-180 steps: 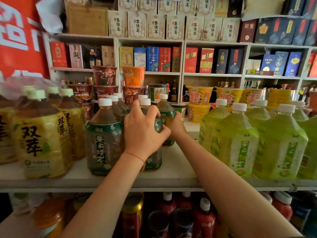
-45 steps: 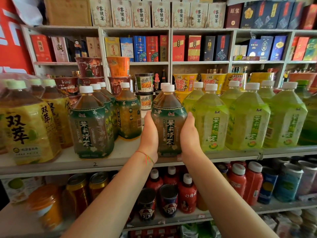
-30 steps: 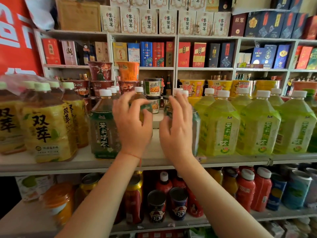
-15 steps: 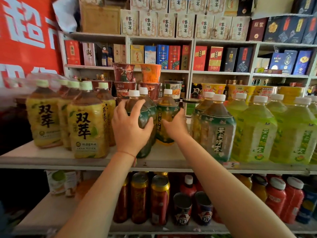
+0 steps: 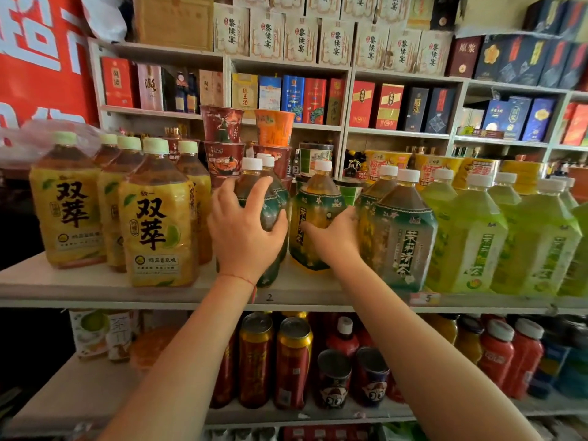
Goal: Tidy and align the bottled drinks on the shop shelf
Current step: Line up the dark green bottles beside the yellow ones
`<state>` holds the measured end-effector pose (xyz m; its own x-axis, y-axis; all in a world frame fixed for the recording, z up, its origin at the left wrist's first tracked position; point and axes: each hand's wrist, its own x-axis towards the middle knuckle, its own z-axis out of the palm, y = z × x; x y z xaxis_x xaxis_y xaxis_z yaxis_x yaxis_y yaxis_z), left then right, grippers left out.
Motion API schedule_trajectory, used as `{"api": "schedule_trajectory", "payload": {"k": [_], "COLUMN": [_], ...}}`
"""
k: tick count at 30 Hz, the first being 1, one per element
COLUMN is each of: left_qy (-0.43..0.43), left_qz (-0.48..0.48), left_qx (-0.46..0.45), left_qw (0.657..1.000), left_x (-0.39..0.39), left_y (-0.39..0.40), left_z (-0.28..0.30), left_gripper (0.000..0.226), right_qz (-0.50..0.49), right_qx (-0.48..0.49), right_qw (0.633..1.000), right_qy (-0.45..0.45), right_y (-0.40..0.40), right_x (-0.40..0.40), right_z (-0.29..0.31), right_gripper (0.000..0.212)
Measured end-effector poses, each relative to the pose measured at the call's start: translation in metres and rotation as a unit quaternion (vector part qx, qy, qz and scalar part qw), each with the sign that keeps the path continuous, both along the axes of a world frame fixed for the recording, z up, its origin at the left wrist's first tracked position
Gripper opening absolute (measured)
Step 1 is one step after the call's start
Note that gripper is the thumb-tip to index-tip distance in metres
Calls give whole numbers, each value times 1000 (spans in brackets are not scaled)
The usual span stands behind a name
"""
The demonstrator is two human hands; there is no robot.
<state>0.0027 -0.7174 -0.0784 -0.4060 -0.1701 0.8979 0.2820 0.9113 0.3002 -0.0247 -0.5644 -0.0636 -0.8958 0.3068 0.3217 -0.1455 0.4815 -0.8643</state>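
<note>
A dark-green-labelled tea bottle (image 5: 267, 198) stands on the shop shelf (image 5: 302, 296), just right of the yellow-labelled bottles (image 5: 159, 224). The left hand (image 5: 245, 230) grasps it from the front, fingers (image 5: 259, 194) spread and curled over its shoulder, thumb on its right side. Just right of that bottle stands a second one with amber tea (image 5: 315, 218); the right hand (image 5: 334, 237) holds its lower right side, fingers wrapped behind it and largely hidden. Further right stands a third dark-labelled bottle (image 5: 402, 233), then the pale green bottles (image 5: 471, 237).
</note>
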Motion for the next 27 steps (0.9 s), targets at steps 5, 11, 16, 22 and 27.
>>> {"api": "schedule_trajectory", "payload": {"k": [5, 11, 16, 22, 27], "left_qy": [-13, -20, -63, -91, -169], "left_qz": [2, -22, -84, -110, -189], "left_qx": [3, 17, 111, 134, 169], "left_qw": [1000, 999, 988, 981, 953], "left_x": [2, 11, 25, 42, 37], "left_y": [1, 2, -1, 3, 9], "left_z": [-2, -7, -14, -13, -20], "left_gripper": [57, 70, 98, 98, 72], "right_qz": [49, 31, 18, 30, 59], "right_qx": [-28, -28, -15, -66, -151], "right_qw": [998, 999, 1000, 997, 987], "right_qy": [13, 27, -9, -23, 16], "right_y": [8, 4, 6, -1, -6], "right_x": [17, 22, 26, 28, 39], "right_z": [-5, -12, -14, -13, -16], "right_gripper": [87, 75, 29, 26, 38]}}
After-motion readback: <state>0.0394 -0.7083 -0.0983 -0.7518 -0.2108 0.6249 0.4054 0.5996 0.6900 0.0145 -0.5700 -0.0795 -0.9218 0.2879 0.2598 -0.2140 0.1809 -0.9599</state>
